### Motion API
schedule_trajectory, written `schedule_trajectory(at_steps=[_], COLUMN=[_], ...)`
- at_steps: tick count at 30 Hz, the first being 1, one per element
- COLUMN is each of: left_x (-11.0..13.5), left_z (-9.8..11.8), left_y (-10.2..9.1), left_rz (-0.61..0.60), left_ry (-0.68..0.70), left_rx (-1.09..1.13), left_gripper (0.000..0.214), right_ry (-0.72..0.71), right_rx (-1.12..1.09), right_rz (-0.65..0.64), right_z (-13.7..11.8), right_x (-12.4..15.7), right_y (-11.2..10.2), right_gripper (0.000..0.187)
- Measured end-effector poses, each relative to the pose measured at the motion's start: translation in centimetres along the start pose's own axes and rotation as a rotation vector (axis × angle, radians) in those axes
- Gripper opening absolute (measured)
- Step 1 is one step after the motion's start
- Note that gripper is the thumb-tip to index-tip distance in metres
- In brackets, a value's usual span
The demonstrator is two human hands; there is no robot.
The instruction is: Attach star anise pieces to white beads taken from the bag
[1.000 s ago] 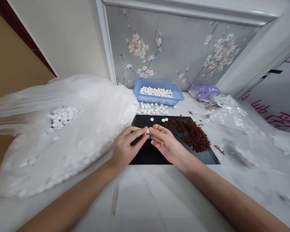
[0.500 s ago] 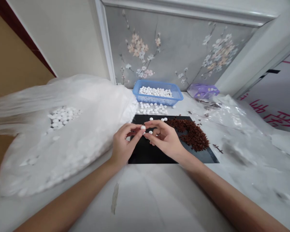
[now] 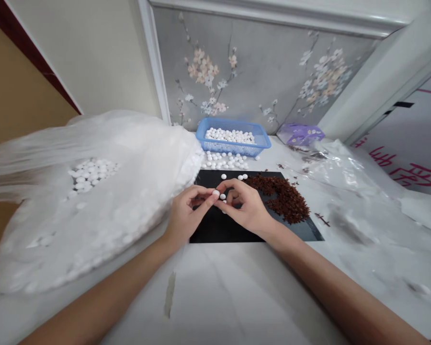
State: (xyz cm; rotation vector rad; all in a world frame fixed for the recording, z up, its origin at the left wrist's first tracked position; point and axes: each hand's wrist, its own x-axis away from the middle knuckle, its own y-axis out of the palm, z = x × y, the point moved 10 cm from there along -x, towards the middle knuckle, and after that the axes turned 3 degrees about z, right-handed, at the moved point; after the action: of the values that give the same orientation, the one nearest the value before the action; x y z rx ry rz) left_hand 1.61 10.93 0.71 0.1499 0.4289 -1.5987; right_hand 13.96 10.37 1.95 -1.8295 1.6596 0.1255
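A small white ball point(image 3: 216, 193) is held between my two hands, above a black mat. The thumb and fingertips of my left hand point(image 3: 187, 211) pinch its left side. From the right, the thumb and forefinger of my right hand point(image 3: 250, 207) close on the same ball, with the other fingers curled under. Whether a small brown piece is also between the right fingertips is hidden. Several more white balls point(image 3: 223, 196) lie on the black mat point(image 3: 215, 227), some just behind my fingers. A heap of small brown star-shaped pieces point(image 3: 289, 203) covers the mat's right part.
A blue basket point(image 3: 233, 149) of white balls stands against the wall, with loose balls point(image 3: 224, 163) before it. On the left bulges a large translucent bag point(image 3: 140, 153) full of balls. Clear plastic point(image 3: 348, 172) and a purple packet point(image 3: 300, 134) lie at right.
The held ball has moved slightly right and down, and the right fingertips have closed in on it. My left hand has shifted a little to the right.
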Motion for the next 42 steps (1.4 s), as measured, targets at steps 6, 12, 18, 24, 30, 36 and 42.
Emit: schedule_trajectory(at_steps=[6,12,18,24,30,36,42], left_x=[-0.1,-0.3,-0.6,-0.8,-0.6,-0.3,0.0], left_z=[-0.6,-1.6,-2.4,-2.4,-2.0,-1.6,-0.9], left_y=[0.3,0.3,-1.3,-0.6,0.1,0.6,1.6], left_rz=[-0.034,-0.027,0.117,0.023,-0.055,-0.109,-0.185], left_ry=[-0.062,-0.136,-0.170,-0.130,-0.064,-0.054,0.025], left_rx=[0.022,0.049,-0.120,-0.232,-0.348,-0.349,-0.450], left_gripper=[0.017,0.022,0.027,0.018,0.009,0.011,0.003], right_ry=[0.008,-0.023,0.062,-0.043,-0.045,0.052,0.057], right_rx=[0.039,0.164,0.526,0.685,0.601,0.656,0.713], right_rz=[0.062,0.024,0.097,0.002,0.165,0.155,0.126], right_z=[0.3,0.8,4.0,4.0,3.7,6.0,6.4], right_x=[0.2,0.2,-0.7,-1.1,-1.1,-1.3,-1.3], right_y=[0.1,0.2,-2.3,-1.1,-3.3,-4.5,-4.2], right_gripper=[0.011,0.019,0.024,0.016,0.012,0.004,0.007])
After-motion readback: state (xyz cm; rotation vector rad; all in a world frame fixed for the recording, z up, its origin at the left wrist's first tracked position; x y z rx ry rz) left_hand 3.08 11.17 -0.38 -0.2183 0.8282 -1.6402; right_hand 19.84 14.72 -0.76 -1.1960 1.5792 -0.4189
